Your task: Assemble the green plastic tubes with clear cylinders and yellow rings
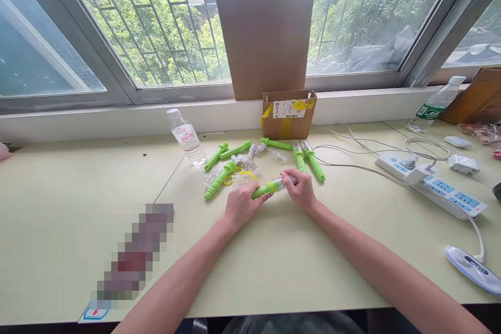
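Observation:
Just above the table, my left hand (243, 203) is closed round the green body of a plastic tube (263, 189). The tube has a yellow ring and a clear ribbed end. My right hand (300, 188) grips that clear end, and the tube lies nearly level between both hands. Beyond my hands are several loose green threaded tubes (219, 181), clear plastic caps (277, 154), small white pieces (256, 149) and yellow rings (227, 181). Two green tubes with clear ends on them (314, 162) lie beside each other past my right hand.
A small cardboard box (287, 126) stands against the sill. A water bottle (187, 138) is at the left of the parts, another bottle (432, 108) at the far right. A power strip (442, 188) and grey cables (352, 152) lie right. A blurred patch (136, 255) covers something at the left.

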The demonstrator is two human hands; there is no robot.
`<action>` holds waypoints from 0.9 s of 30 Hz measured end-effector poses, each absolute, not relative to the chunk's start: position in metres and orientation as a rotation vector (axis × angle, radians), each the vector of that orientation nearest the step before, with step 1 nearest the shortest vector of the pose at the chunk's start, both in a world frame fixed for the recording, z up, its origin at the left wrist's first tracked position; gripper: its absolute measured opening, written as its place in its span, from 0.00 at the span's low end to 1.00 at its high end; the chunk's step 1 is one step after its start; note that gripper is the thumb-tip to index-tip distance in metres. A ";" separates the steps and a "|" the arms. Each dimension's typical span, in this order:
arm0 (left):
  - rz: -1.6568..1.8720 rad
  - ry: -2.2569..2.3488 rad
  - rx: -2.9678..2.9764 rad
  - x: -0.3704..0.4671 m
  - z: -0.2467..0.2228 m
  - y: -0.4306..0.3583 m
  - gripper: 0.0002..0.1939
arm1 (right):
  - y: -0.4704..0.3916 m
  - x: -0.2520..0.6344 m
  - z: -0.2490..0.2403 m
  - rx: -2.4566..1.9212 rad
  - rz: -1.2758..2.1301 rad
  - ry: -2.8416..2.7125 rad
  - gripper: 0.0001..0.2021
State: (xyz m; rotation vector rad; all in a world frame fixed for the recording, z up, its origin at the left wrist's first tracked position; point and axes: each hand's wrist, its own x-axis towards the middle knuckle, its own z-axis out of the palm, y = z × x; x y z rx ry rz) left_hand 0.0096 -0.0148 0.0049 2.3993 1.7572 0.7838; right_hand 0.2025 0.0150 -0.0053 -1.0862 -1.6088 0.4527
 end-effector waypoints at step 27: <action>0.698 1.522 2.882 -0.001 0.005 -0.009 0.11 | -0.008 0.230 0.004 -0.899 -0.113 -2.263 0.11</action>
